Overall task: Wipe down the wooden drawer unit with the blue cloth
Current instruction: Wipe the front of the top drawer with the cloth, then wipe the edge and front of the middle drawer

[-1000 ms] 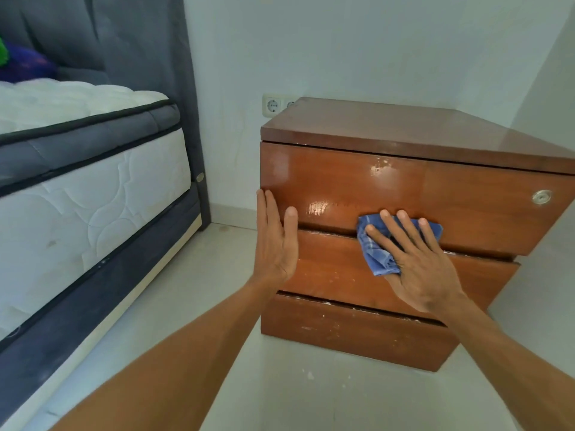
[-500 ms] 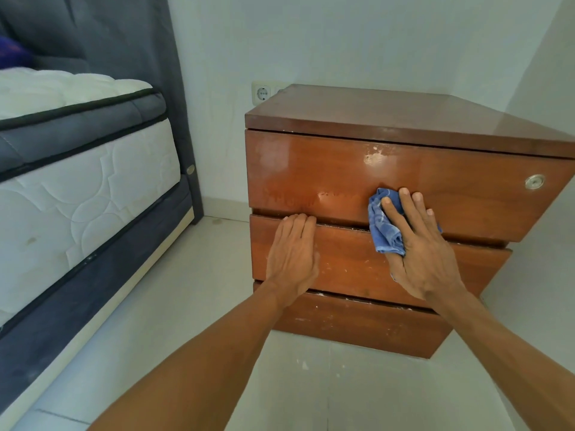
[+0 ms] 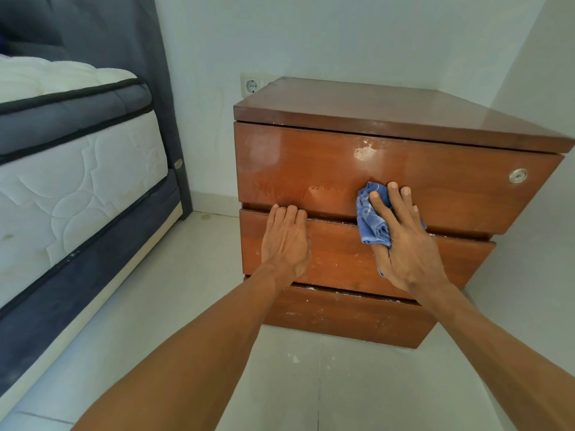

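The wooden drawer unit stands in the room's corner, with three glossy brown drawer fronts and a flat top. My right hand presses the crumpled blue cloth against the lower edge of the top drawer front, fingers straight over it. My left hand rests on the middle drawer front, its fingertips at the gap under the top drawer. A round metal lock sits at the top drawer's right end.
A bed with a white mattress and dark grey frame fills the left side. A wall socket sits behind the unit's left corner. White walls close in behind and to the right. Pale floor tiles lie between bed and unit.
My left hand moved from the unit's left edge down onto the middle drawer front. My right hand slid the cloth up and to the right along the top drawer.
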